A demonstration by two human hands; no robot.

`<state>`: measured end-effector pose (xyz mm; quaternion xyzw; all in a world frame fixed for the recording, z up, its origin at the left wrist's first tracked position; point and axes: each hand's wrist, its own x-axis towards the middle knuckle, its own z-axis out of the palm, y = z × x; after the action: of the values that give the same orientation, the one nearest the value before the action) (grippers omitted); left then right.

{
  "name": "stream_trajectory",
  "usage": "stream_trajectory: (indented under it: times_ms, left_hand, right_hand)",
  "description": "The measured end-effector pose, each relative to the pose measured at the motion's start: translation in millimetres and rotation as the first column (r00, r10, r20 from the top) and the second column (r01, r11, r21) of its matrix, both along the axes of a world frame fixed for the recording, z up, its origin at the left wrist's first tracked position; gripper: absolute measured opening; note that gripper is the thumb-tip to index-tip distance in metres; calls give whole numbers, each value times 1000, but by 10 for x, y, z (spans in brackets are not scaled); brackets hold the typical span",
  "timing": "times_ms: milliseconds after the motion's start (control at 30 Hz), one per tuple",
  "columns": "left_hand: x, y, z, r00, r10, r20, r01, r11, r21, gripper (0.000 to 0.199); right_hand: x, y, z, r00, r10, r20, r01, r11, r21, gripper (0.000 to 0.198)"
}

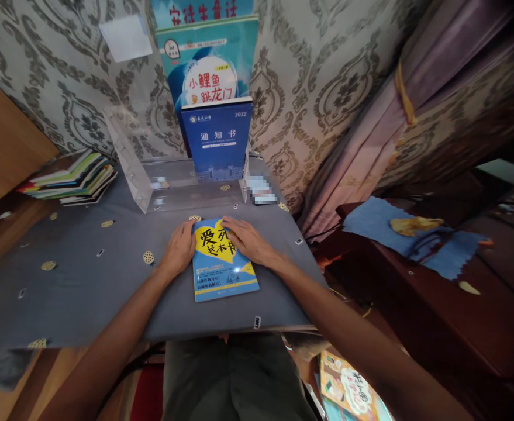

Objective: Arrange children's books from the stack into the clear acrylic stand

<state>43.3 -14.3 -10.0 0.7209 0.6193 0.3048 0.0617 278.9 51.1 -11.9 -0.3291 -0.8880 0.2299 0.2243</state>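
A blue book [221,278] with a yellow heart and black Chinese lettering on its cover lies flat on the cloth-covered table [120,275]. My left hand [181,248] grips its left edge, the fingers bent along the upper left side. Over the upper right corner rests my right hand [248,241], its fingertips on the cover and partly hiding the lettering, the thumb out of sight. Just behind the book stands a clear acrylic book rack [173,199]. It holds a dark blue booklet [217,137] in front and a teal picture book [213,52] behind.
A stack of books and papers [75,178] lies at the back left. Right of the rack is a small blurred item [262,190]. A dark red cabinet [414,304] with a blue cloth [371,225] stands right; an orange book [347,383] lies low beside my legs.
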Motion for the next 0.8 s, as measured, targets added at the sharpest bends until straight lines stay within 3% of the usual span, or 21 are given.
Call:
stream_trajectory:
  times_ms: [467, 800]
  left_hand:
    - [2, -3, -9, 1000, 4, 11, -4, 1000, -23, 39]
    - [9, 3, 11, 998, 1, -62, -3, 1000, -24, 39]
  right_hand:
    - [609, -904, 61, 996, 86, 30, -87, 996, 33, 58]
    - [683, -1015, -6, 997, 57, 61, -62, 995, 83, 55]
